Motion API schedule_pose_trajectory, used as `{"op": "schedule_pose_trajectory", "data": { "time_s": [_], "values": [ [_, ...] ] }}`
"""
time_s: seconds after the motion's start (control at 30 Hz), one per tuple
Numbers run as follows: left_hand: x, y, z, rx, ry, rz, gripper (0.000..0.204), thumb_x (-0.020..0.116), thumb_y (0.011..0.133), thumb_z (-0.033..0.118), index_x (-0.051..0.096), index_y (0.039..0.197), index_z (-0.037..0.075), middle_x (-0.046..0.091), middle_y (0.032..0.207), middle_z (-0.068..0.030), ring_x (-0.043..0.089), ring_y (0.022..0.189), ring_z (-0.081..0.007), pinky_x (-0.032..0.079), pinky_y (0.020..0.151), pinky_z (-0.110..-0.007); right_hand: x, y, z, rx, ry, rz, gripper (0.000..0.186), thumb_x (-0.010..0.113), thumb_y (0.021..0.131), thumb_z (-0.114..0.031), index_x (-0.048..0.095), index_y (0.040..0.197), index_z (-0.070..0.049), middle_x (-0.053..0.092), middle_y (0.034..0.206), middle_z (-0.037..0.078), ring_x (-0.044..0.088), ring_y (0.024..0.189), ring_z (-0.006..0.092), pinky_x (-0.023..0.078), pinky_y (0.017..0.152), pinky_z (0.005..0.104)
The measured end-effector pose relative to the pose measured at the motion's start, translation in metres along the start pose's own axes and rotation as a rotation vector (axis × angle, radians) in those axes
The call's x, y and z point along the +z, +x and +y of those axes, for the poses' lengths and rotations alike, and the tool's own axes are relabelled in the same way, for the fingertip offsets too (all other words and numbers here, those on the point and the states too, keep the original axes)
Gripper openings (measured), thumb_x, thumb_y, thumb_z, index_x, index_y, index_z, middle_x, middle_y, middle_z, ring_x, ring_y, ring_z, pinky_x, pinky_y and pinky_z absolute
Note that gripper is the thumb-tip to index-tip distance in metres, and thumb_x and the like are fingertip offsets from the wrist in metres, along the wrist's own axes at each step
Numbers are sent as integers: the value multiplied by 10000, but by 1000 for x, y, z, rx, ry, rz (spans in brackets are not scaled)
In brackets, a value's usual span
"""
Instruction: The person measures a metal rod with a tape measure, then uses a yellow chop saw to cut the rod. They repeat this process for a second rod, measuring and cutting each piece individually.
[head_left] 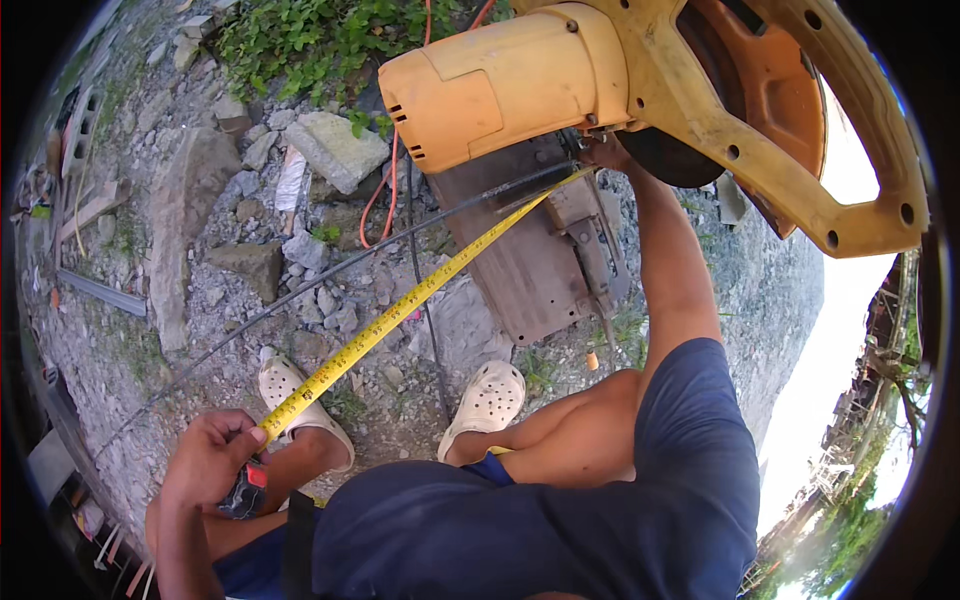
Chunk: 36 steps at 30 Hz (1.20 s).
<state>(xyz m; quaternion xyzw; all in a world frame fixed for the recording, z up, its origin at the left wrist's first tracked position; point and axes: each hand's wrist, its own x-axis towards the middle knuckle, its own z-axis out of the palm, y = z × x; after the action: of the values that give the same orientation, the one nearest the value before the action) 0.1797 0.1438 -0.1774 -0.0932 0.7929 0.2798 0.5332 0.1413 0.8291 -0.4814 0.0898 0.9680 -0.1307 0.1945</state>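
Your left hand (212,458), at the lower left of the frame, pinches the yellow tape blade (400,310) between thumb and forefinger. Your right hand (606,155), at the upper centre right, is near the blade's far end under the saw; the saw covers much of it, so you cannot tell from this view how its fingers are set.

Around you spreads the grey rubble ground (235,330), with broken stones at the upper left. The biggest object on it is the yellow-orange cut-off saw (500,90), which fills the upper right, its loop handle toward the right edge and its dark cutting disc (672,158) partly hidden. Below its motor, right of centre, is the brown metal base plate (525,275). Leafy green plants (310,45) grow at the top, left of the motor.

A thin dark steel rod (330,263) slants from the saw's base down to the lower left. The tape blade stretches from your left hand up to the base, below the rod. Your cream clogs (488,400) stand at the lower centre, and the black-and-red tape case (245,490) sits just below your left fingers.
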Motion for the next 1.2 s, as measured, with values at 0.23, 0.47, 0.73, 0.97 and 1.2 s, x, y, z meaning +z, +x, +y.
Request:
{"op": "schedule_pose_trajectory", "data": {
  "time_s": [0.23,0.47,0.73,0.97,1.2],
  "values": [
    [-13,-38,-20,-35,-113,33,163,613,940,78,648,804,-5,685,707,-55,581,613,-68,462,568,-243,-29,-22,-41,226,0,-25,640,732,603,-332,625,1209,-156,657,1107,137,627,1004,305,512,843,406],
    [-21,-43,-14,-15,-66,59,153,617,937,79,651,817,-10,685,701,-59,582,595,-70,462,551,-244,-31,-17,-53,93,-230,59,601,721,626,-290,624,1194,-119,677,885,129,658,832,293,526,757,418],
    [-10,-35,-12,-14,-34,13,150,613,938,65,655,817,-15,692,705,-67,598,602,-75,476,557,-234,-19,-6,-38,104,-67,-7,500,703,650,-264,632,1114,-89,680,827,123,660,785,292,527,737,420],
    [-2,-37,-13,-30,-111,29,146,616,932,47,661,812,-25,691,705,-70,603,618,-76,475,567,-231,-53,-26,-93,128,-314,-34,572,726,590,-309,650,1111,-86,681,992,156,634,968,348,498,883,438],
    [1,-29,-15,-18,-144,3,140,615,933,43,663,819,-21,691,717,-73,604,635,-81,470,584,-232,-70,-47,-96,77,-427,84,694,751,577,-342,643,1228,-129,634,1237,164,566,1178,358,451,1004,441]
  ]
}}
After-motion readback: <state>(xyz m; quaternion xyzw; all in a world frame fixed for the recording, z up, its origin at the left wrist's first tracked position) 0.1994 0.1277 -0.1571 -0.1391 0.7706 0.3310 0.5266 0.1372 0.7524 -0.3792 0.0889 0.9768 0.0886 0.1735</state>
